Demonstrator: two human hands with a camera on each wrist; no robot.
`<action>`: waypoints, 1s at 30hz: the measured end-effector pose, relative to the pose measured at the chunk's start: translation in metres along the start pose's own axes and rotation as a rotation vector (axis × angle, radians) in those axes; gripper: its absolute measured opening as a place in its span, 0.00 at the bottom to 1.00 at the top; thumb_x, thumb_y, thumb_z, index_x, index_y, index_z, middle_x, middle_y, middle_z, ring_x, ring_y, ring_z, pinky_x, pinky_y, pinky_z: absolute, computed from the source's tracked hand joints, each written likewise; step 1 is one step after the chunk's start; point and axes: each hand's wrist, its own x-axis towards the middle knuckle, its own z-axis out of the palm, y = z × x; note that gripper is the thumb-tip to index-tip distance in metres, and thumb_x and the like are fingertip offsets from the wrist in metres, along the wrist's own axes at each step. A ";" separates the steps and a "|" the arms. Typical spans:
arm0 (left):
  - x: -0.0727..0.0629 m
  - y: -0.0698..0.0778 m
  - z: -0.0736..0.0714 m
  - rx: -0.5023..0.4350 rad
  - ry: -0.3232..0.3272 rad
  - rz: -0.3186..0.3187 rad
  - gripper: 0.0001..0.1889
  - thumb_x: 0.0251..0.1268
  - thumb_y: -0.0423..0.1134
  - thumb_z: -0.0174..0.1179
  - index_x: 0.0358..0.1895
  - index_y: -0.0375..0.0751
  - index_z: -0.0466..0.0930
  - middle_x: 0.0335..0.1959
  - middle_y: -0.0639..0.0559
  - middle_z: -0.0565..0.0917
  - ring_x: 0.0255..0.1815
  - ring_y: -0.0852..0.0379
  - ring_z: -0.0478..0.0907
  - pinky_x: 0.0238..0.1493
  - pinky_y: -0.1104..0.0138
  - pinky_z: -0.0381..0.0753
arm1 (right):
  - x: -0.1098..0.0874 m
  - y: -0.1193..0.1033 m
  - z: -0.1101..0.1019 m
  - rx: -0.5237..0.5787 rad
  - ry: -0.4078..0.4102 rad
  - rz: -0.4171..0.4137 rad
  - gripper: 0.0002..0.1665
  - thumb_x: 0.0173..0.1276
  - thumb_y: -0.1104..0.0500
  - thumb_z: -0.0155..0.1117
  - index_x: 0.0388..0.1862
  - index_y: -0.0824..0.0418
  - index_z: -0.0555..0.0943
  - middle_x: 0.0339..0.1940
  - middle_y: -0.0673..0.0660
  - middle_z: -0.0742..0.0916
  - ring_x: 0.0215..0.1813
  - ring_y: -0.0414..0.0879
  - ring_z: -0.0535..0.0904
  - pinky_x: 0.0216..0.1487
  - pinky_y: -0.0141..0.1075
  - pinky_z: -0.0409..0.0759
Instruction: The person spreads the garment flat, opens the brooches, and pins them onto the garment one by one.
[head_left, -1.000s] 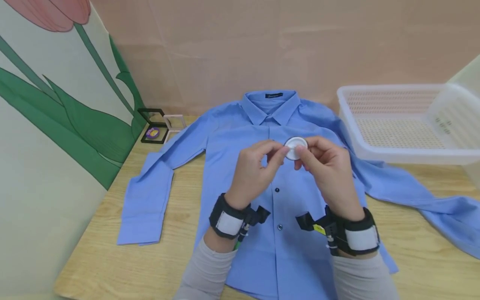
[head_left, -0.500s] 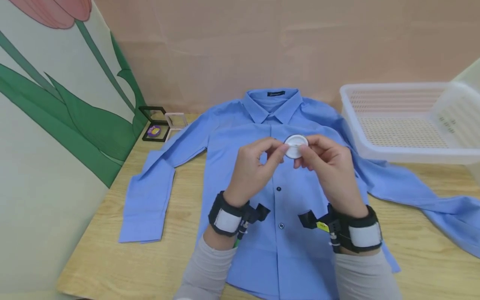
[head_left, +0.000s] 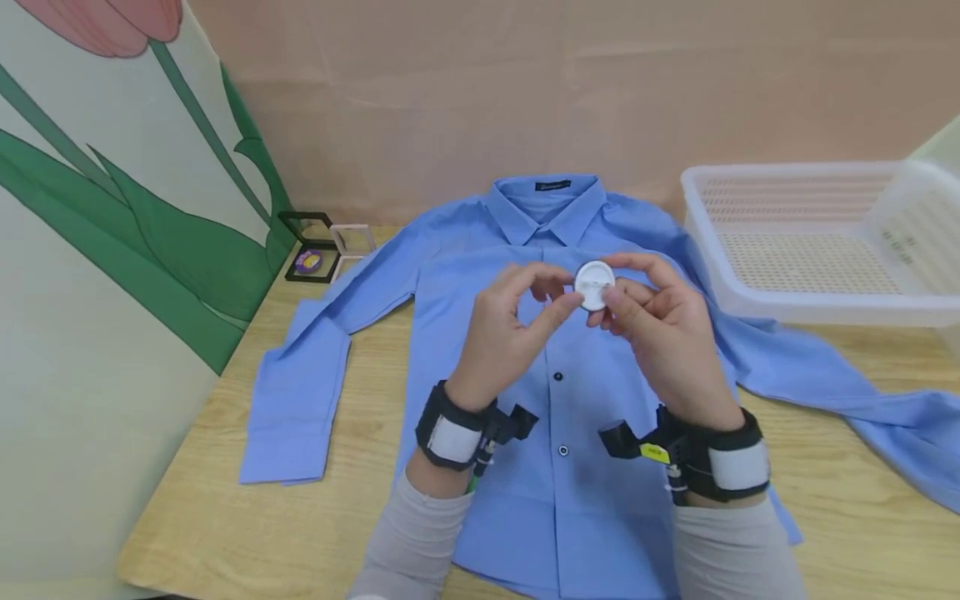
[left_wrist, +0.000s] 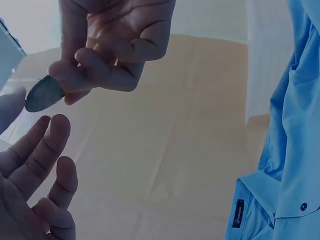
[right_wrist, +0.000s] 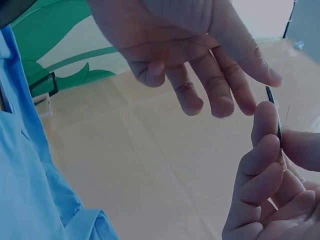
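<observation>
Fingers and thumb of my right hand (head_left: 663, 337) pinch a round pin badge (head_left: 595, 279), its white back turned up in the head view. A thin pin (right_wrist: 287, 115) stands out from the badge's back in the right wrist view. My left hand (head_left: 498, 337) is beside the badge, thumb tip right at its edge and fingers spread loosely apart. From the left wrist view the badge (left_wrist: 44, 95) appears as a dark, tilted disc. Both hands are over a blue long-sleeved shirt (head_left: 495, 521), laid front up with its collar at the far side.
A white plastic basket (head_left: 825, 310) stands at the back right, beside the shirt's shoulder. At the back left are an open black case (head_left: 309, 275) with a purple-and-yellow round badge (head_left: 308, 262) in it and a pale pink case (head_left: 352, 240). The wooden table (head_left: 195, 517) ends at the left.
Half a second ago both hands pinched the badge; now the left fingers have loosened and parted from it. The badge has turned and risen slightly in the right hand.
</observation>
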 end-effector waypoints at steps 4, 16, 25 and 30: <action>0.001 -0.002 -0.002 0.012 -0.027 0.040 0.25 0.58 0.37 0.72 0.59 0.38 0.78 0.44 0.48 0.84 0.48 0.57 0.71 0.43 0.71 0.69 | 0.001 -0.001 0.000 0.044 -0.011 0.023 0.16 0.75 0.67 0.54 0.60 0.63 0.72 0.31 0.51 0.88 0.32 0.41 0.81 0.38 0.29 0.78; 0.005 -0.007 -0.002 0.008 -0.095 0.100 0.29 0.59 0.36 0.71 0.64 0.37 0.76 0.59 0.46 0.79 0.54 0.55 0.70 0.46 0.69 0.73 | 0.005 0.006 0.000 0.102 -0.047 0.092 0.14 0.77 0.67 0.52 0.59 0.59 0.71 0.31 0.49 0.88 0.31 0.39 0.80 0.38 0.28 0.77; 0.003 -0.019 -0.001 -0.028 -0.077 0.041 0.26 0.60 0.35 0.71 0.63 0.38 0.77 0.58 0.47 0.80 0.53 0.56 0.71 0.38 0.68 0.72 | 0.010 0.016 0.002 0.038 -0.031 0.163 0.15 0.77 0.62 0.54 0.60 0.57 0.70 0.26 0.47 0.85 0.33 0.40 0.78 0.39 0.30 0.77; 0.001 -0.026 0.001 -0.040 -0.065 0.010 0.26 0.58 0.35 0.72 0.62 0.39 0.78 0.56 0.46 0.82 0.53 0.56 0.72 0.40 0.64 0.75 | 0.013 0.020 0.002 -0.006 -0.015 0.218 0.16 0.76 0.59 0.57 0.59 0.56 0.71 0.27 0.47 0.85 0.34 0.40 0.77 0.38 0.31 0.76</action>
